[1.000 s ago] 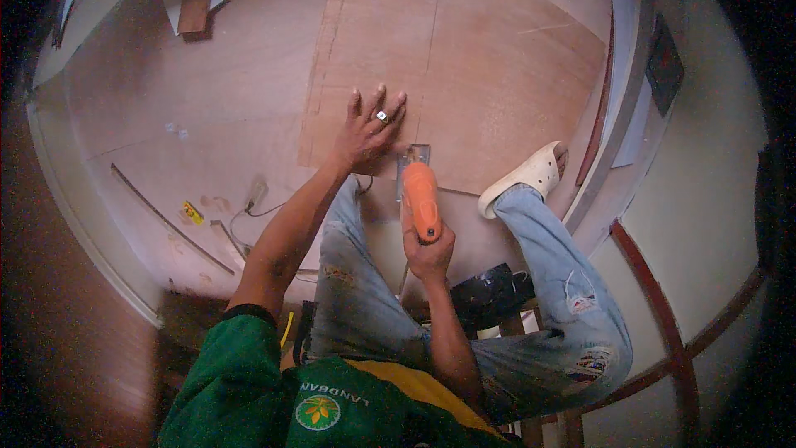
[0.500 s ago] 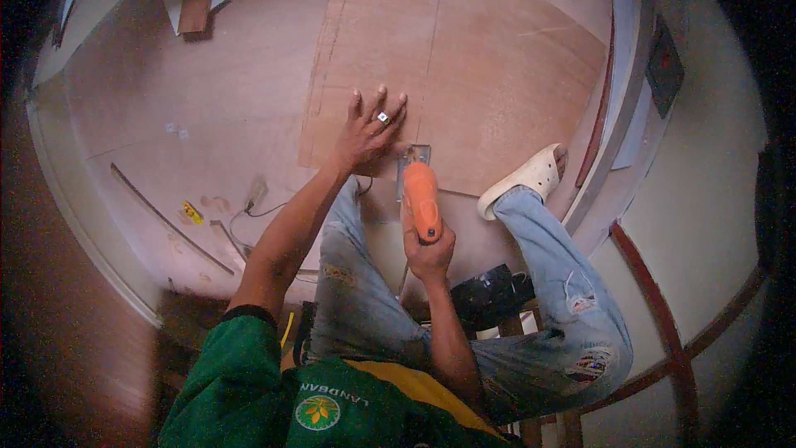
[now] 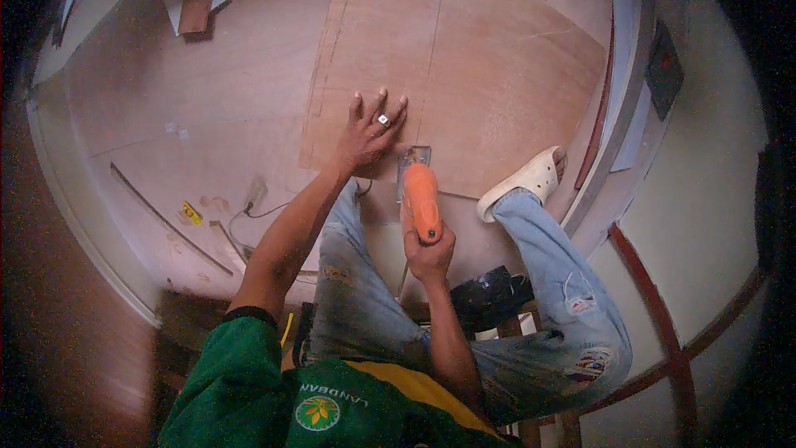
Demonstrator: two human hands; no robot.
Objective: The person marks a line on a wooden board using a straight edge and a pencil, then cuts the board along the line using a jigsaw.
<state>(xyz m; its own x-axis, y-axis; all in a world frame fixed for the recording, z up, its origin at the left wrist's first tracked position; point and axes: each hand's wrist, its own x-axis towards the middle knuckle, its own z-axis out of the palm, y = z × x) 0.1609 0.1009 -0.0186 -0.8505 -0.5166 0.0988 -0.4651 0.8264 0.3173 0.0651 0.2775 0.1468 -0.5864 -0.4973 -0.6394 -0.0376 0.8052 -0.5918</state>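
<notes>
Gripping the saw (image 3: 424, 199) in the right hand (image 3: 429, 255), left hand (image 3: 369, 138) spread on the board (image 3: 506, 83), probably early in a cut, so next it needs steady tracking along that line (image 3: 433, 50).

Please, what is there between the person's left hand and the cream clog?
In the head view, the orange jigsaw's front end, then bare plywood sheet, lies between left hand and cream clog. The right hand grips the jigsaw.

Two hands (image 3: 367, 143), one orange power tool (image 3: 424, 199), one wooden sheet (image 3: 497, 83), one ring (image 3: 383, 120) and one pale clog (image 3: 529, 177) can be counted, with one brown board (image 3: 199, 0) at the upper left of the frame and one yellow object (image 3: 192, 213) at the left.
</notes>
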